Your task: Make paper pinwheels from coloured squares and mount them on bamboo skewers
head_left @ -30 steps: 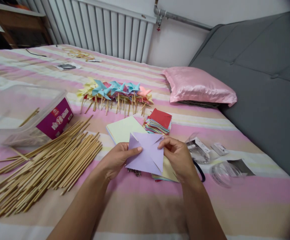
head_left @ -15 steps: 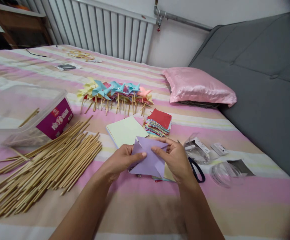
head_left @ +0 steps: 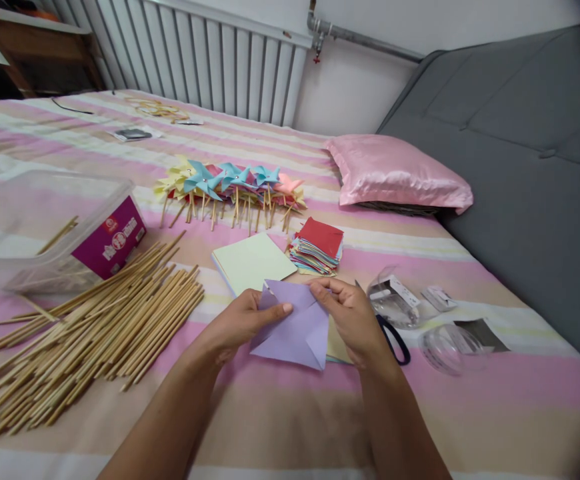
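Observation:
Between both hands is a square sheet of purple paper [head_left: 293,333], with slits running in from its corners. My left hand [head_left: 243,323] pinches its left side, thumb on top and fingers beneath. At the upper right corner, my right hand [head_left: 353,317] grips the paper between thumb and fingers. Just beyond lies a stack of pale green paper squares [head_left: 253,260], beside a pile of cut coloured paper [head_left: 319,243] topped with red. Scissors with dark handles [head_left: 395,340] lie right of my right hand, their blades partly hidden. A yellowish sheet [head_left: 339,347] shows beneath my right hand.
Many wooden sticks [head_left: 120,320] lie at left by a clear plastic box [head_left: 65,267]. Finished paper pinwheels [head_left: 230,180] rest farther back. Clear plastic containers [head_left: 453,350] sit at right. A pink pillow [head_left: 400,170] leans near the grey headboard [head_left: 510,133].
The purple paper has shifted slightly down and left and lies flatter to view. My right hand has slid its grip toward the upper right corner; my left hand has barely moved.

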The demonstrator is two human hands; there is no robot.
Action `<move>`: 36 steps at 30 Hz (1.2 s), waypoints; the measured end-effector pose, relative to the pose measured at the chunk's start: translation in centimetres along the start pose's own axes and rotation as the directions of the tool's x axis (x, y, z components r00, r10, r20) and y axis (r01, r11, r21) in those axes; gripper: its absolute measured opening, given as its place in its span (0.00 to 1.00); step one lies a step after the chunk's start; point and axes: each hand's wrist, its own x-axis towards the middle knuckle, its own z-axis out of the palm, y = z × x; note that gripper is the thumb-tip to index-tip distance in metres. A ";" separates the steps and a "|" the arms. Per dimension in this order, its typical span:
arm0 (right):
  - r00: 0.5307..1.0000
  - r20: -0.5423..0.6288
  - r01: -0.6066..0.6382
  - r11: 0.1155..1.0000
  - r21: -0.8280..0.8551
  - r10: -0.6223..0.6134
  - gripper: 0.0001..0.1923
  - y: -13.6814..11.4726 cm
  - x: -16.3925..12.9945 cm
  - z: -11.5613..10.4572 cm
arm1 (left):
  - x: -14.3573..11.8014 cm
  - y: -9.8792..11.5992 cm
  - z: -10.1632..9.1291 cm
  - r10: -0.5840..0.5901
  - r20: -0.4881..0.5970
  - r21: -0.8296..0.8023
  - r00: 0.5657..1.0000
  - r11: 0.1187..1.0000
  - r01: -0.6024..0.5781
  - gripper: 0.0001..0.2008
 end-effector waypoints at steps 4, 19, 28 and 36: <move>0.997 -0.068 0.022 1.000 0.007 -0.022 0.10 0.2 0.1 -0.2 | 0.0 0.1 0.0 0.008 0.004 -0.003 1.000 1.000 -0.008 0.13; 0.980 -0.129 0.126 0.976 -0.177 -0.150 0.11 0.3 0.3 -0.2 | 0.0 0.5 0.5 -0.014 -0.168 -0.091 0.986 0.996 -0.001 0.12; 0.950 -0.248 0.145 0.971 -0.193 -0.191 0.11 -0.1 0.3 -0.8 | 0.3 0.6 -0.1 0.022 -0.254 -0.158 0.967 0.985 -0.064 0.14; 0.972 -0.116 0.169 0.954 -0.248 -0.203 0.08 -0.5 0.0 -1.5 | 0.5 1.0 -0.2 0.014 -0.403 -0.302 0.915 0.942 -0.147 0.15</move>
